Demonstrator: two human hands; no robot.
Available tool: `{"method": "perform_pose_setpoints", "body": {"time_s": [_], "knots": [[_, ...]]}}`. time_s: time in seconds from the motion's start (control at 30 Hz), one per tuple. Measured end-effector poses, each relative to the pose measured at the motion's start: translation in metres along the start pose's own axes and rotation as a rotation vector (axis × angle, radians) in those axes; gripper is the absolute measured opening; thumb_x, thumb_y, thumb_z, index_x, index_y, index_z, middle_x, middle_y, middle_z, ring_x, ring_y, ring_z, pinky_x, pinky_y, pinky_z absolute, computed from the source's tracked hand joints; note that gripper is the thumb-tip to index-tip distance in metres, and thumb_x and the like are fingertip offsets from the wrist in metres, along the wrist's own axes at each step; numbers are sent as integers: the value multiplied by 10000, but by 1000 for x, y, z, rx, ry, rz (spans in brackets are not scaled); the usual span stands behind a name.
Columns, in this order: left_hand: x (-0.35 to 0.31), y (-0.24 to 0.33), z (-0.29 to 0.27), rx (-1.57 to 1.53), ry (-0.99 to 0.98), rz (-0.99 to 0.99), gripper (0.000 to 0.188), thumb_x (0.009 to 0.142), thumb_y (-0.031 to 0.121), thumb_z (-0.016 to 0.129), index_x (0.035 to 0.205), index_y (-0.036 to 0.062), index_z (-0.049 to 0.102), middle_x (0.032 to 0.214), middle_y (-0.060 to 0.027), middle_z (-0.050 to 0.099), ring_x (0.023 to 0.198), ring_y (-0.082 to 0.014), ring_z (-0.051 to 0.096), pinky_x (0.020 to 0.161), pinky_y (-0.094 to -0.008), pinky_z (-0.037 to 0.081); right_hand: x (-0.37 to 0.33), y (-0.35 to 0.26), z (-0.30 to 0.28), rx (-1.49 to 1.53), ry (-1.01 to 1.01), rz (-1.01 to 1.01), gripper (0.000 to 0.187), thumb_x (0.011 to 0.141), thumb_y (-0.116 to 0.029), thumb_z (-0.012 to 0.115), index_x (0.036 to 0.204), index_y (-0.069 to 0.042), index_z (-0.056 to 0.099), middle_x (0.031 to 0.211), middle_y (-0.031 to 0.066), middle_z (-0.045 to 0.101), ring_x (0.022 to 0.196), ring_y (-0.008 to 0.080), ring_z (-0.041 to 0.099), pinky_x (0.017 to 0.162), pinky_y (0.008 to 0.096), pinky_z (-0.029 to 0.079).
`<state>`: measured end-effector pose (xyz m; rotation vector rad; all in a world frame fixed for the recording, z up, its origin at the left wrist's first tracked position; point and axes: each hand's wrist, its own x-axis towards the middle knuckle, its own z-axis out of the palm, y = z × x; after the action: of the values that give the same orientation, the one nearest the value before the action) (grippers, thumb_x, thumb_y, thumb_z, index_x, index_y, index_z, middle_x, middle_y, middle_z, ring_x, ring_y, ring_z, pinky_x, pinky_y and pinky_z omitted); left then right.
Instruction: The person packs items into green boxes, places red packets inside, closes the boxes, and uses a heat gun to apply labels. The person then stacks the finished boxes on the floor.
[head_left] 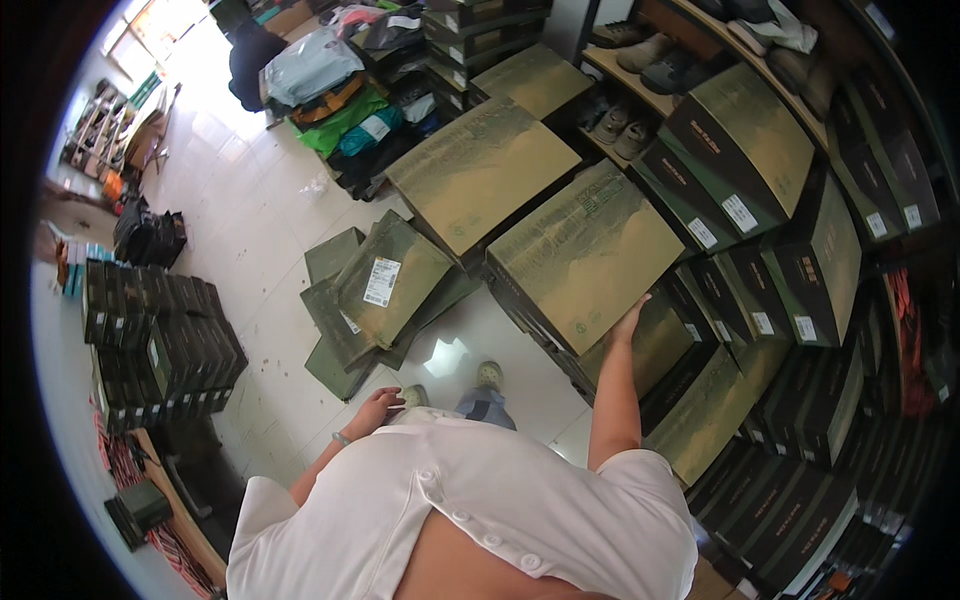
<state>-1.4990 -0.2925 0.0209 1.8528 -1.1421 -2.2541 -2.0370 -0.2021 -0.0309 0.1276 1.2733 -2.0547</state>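
Note:
My right hand [627, 322] is at the right edge of a large green-and-tan camouflage-patterned shoe box [585, 255], closed against its side. Part of that hand's fingers is hidden by the angle, and the box lies on top of other boxes. A second box [485, 170] of the same pattern sits beside it, farther off to the left. My left hand [375, 411] hangs empty near my waist with its fingers loosely apart. Beyond it, several flattened green cartons [395, 275] lie overlapping on the floor, the top one bearing a white label [381, 282].
Shelves and stacks of shoe boxes [740, 170] crowd the right side, with loose shoes [645, 55] on a rack behind. Bagged clothes [315, 65] are piled at the back. Another box stack [165, 335] stands on the left, across the white tiled floor [235, 215].

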Motion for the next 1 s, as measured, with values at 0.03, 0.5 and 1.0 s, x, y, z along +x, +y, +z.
{"method": "perform_pose_setpoints", "body": {"time_s": [0.03, 0.5, 1.0], "knots": [[-7, 6, 3, -41, 7, 7, 417, 1001, 231, 432, 1381, 61, 464, 1304, -172, 580, 1154, -262, 586, 1018, -359, 452, 8, 1, 4, 3, -8, -1, 861, 977, -702, 182, 1529, -46, 262, 1568, 140, 282, 1407, 312, 306, 1150, 428, 260], [-82, -133, -83, -545, 293, 51, 438, 986, 235, 437, 1390, 66, 454, 1317, -123, 544, 1141, -234, 586, 979, -356, 482, -126, 216, -16, -1112, 151, -83, 495, 948, -298, 466, 1339, 5, 462, 1341, 155, 487, 1168, 296, 526, 985, 440, 447], [-213, -495, -231, -1365, 1012, 73, 387, 973, 339, 475, 1286, 114, 505, 1153, -94, 594, 984, -223, 605, 847, -388, 514, -376, 503, 298, -1554, -667, 7, 422, 765, 1, 768, 1139, 56, 579, 1040, 151, 648, 909, 252, 632, 808, 397, 532]]}}
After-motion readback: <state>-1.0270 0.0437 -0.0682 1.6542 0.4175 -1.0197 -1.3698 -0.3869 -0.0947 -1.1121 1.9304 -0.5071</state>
